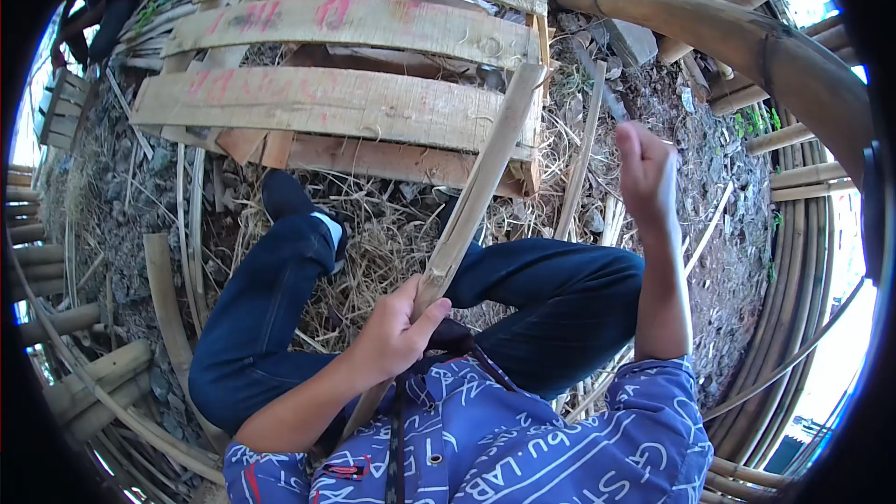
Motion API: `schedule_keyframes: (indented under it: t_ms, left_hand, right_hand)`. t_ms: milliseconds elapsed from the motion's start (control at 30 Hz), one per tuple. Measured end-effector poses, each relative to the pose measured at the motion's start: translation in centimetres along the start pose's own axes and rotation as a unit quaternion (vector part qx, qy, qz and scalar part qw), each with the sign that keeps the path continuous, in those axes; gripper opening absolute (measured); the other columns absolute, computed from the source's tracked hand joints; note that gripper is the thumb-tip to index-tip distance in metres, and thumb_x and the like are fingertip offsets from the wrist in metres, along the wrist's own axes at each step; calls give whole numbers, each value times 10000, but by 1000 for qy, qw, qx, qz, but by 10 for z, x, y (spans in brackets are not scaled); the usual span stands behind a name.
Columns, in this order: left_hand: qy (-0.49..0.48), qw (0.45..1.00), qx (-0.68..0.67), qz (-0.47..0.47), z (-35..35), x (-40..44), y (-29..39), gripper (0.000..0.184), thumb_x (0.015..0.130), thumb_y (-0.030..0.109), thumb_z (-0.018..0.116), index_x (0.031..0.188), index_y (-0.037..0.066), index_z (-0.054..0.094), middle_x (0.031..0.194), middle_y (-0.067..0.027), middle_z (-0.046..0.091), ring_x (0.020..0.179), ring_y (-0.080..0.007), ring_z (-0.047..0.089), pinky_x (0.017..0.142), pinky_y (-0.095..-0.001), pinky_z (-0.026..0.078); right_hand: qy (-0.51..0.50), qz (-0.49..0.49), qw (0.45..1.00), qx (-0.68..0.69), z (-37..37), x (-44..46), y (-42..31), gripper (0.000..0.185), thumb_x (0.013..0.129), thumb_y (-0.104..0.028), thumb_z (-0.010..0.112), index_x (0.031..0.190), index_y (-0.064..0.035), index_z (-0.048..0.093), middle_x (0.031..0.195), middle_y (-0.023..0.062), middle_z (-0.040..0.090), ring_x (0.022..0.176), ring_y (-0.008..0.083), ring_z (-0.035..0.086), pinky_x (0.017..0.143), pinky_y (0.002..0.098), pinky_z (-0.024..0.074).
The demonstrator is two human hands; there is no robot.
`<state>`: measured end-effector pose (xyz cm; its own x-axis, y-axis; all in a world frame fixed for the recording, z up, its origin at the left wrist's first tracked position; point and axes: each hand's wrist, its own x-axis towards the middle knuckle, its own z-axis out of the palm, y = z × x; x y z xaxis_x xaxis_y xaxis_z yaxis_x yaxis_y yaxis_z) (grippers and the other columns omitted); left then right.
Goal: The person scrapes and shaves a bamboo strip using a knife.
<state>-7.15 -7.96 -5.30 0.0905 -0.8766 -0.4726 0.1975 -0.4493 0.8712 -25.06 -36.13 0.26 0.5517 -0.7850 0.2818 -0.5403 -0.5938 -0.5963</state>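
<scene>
My left hand [394, 329] is closed around the lower part of a split bamboo strip [481, 177]. The strip slants up and away from my lap, and its far end overlaps the right end of a wooden slatted pallet [327, 33] with pink markings. Whether it touches the pallet, I cannot tell. To the right, my right hand [646, 168] is raised in a fist around the handle of a knife [605, 89]. Its blade is blurred and points up and left, apart from the strip.
Bamboo shavings [373, 215] litter the ground between my legs. Another thin strip [583, 149] lies beside the pallet. A thick bamboo pole [709, 23] crosses the upper right, and stacked bamboo poles [793, 317] line the right side. A cut bamboo piece [168, 308] is at left.
</scene>
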Motion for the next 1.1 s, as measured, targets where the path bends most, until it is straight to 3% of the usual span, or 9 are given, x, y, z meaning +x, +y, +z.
schedule_keyframes:
  t_ms: [167,233,433,500,567,700,833,1000,1100]
  left_hand:
    - [15,998,54,35,9,2,1,247,951,197,537,1101,3,510,572,35,467,425,-38,451,398,-205,371]
    - [36,997,55,28,18,-2,9,210,931,191,572,958,-14,534,604,19,458,538,-41,392,454,-258,338]
    - [33,995,88,36,23,-4,-5,220,925,198,575,937,-17,530,586,-65,517,517,-90,471,475,-284,389]
    - [34,994,98,28,25,-10,-1,223,924,198,575,937,-20,529,584,-82,528,509,-103,484,476,-287,396]
    - [20,987,124,96,30,-18,5,223,924,192,573,941,-26,526,576,-84,530,498,-110,481,470,-293,395]
    - [30,994,98,35,18,-5,-9,236,927,195,573,966,-32,521,584,-83,538,515,-109,493,478,-298,404]
    - [39,994,98,29,18,-6,-5,244,931,200,570,972,-37,522,627,-85,559,552,-98,505,501,-290,413]
    - [51,994,94,32,19,-8,-2,236,928,190,575,965,-37,522,628,-96,560,558,-107,529,505,-296,418]
    - [55,991,110,46,18,-9,-3,226,924,184,578,947,-33,518,616,-113,557,542,-135,555,500,-305,421]
  right_hand:
    - [-126,-79,986,-82,24,-14,-40,374,895,-395,580,711,-72,622,563,129,580,524,334,594,495,413,446]
    - [-123,-49,986,-100,24,-8,-41,404,896,-426,567,705,-74,612,560,129,577,524,333,596,497,413,450]
    - [-98,-37,981,-161,24,-1,-12,472,915,-484,514,693,-75,596,552,125,571,508,309,590,501,417,447]
    - [40,14,993,-107,18,6,8,497,926,-497,494,685,-72,584,531,103,551,460,261,544,486,408,428]
    - [12,118,967,-224,-5,24,46,475,942,-470,491,712,-72,612,511,90,521,436,228,493,473,384,407]
    - [69,65,974,-206,-7,15,43,441,955,-433,492,733,-83,642,495,67,500,433,210,480,462,362,386]
    - [-34,49,997,-42,-5,-3,-4,369,930,-334,540,733,-40,645,511,85,521,429,208,491,467,364,391]
    - [-186,-54,975,-110,9,-8,-30,440,913,-425,524,691,-60,628,544,138,556,504,325,570,505,426,437]
    - [-161,-61,980,-102,15,-10,-26,399,907,-359,551,674,-36,573,566,163,531,543,369,541,517,435,412]
